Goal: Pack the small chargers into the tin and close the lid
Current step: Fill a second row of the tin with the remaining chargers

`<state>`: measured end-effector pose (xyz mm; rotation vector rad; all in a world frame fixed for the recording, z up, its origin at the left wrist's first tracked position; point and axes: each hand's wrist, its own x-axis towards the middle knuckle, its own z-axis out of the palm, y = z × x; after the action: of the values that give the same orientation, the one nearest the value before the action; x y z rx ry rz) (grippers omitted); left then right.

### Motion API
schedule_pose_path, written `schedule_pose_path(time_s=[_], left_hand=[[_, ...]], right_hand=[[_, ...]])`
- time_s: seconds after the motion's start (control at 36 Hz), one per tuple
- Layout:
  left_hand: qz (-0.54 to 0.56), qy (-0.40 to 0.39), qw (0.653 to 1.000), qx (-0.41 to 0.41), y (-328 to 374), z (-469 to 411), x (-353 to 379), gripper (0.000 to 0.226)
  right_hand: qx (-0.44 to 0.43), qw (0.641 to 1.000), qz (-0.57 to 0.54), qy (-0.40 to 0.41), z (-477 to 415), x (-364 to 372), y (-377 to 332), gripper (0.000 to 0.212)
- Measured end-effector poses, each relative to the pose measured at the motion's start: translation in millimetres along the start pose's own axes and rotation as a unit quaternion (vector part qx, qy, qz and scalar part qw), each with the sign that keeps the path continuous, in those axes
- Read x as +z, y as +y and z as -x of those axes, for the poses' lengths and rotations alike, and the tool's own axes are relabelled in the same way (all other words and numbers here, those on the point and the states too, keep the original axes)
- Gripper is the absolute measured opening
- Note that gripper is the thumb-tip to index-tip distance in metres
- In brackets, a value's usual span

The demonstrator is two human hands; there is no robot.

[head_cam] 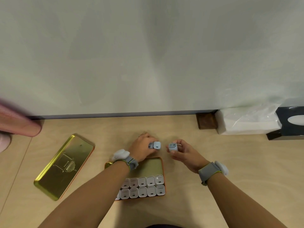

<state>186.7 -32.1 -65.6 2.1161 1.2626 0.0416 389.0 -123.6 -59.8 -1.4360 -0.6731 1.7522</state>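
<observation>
An open gold tin (153,167) with an orange rim lies on the wooden table in front of me. Its near half holds two rows of several small white chargers (142,186); my left forearm covers its left part. Just beyond the tin, my left hand (143,148) grips two white chargers (155,145) side by side. My right hand (184,153) holds one white charger (173,146) between thumb and fingers, a little right of the left hand. The gold lid (65,167) lies inside-up on the table to the left, apart from the tin.
A pink object (18,124) juts in at the left edge. At the back right stand a small dark wooden block (207,120), a white plastic-wrapped pack (246,122) and a black tissue box (291,122). A pale wall (148,55) rises behind the table.
</observation>
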Motion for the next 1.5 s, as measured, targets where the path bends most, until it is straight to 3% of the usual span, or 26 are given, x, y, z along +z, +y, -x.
schedule_pose_path(time_s=[0.22,0.47,0.86,1.17,1.31,1.42,1.5], left_hand=[[0.019,0.015,0.999,0.030,1,1,-1,0.024],[0.064,0.031,0.997,0.040,-1,37,-25,0.035],[-0.031,-0.082,0.996,0.016,9,83,6,0.040],[0.008,-0.123,0.992,0.020,22,84,8,0.029],[0.054,-0.097,0.994,-0.017,20,86,2,0.040],[0.152,0.011,0.988,-0.038,27,90,-8,0.027],[0.265,-0.014,0.964,-0.034,39,95,-16,0.014]], right_hand=[[-0.053,0.996,0.067,0.029,0,3,3,0.031],[-0.068,0.991,0.056,0.097,0,0,19,0.032],[-0.072,0.986,0.062,0.134,24,-2,45,0.031],[-0.089,0.979,0.088,0.158,41,-1,50,0.032],[-0.139,0.973,0.124,0.140,49,17,40,0.031],[-0.181,0.965,0.155,0.112,55,39,25,0.033],[-0.222,0.954,0.166,0.111,58,61,19,0.029]])
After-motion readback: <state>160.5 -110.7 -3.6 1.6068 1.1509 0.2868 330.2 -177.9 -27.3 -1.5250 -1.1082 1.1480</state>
